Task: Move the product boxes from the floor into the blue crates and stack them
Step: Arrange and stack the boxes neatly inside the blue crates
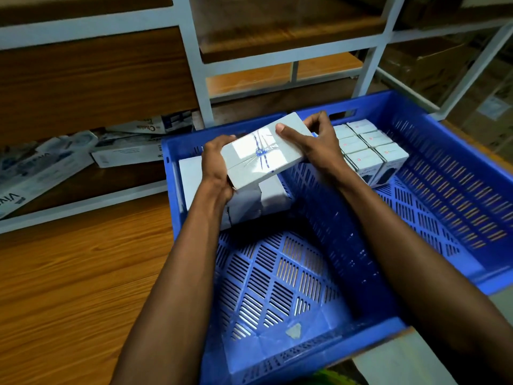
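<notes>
I hold a grey box bundle (263,154), shrink-wrapped and tied with blue string, in both hands above the far end of the near blue crate (277,287). My left hand (215,165) grips its left end and my right hand (313,140) grips its right end, thumb on top. Beneath it, inside that crate, lies a white wrapped bundle (258,201). A second blue crate (444,176) to the right holds several small white product boxes (366,151) packed together at its far end.
Long white cartons (50,165) lie on the wooden floor to the left under a white-framed shelf rack (200,79). Another white frame (472,65) with brown cartons stands at the right. Wooden floor (69,287) stretches left of the crates.
</notes>
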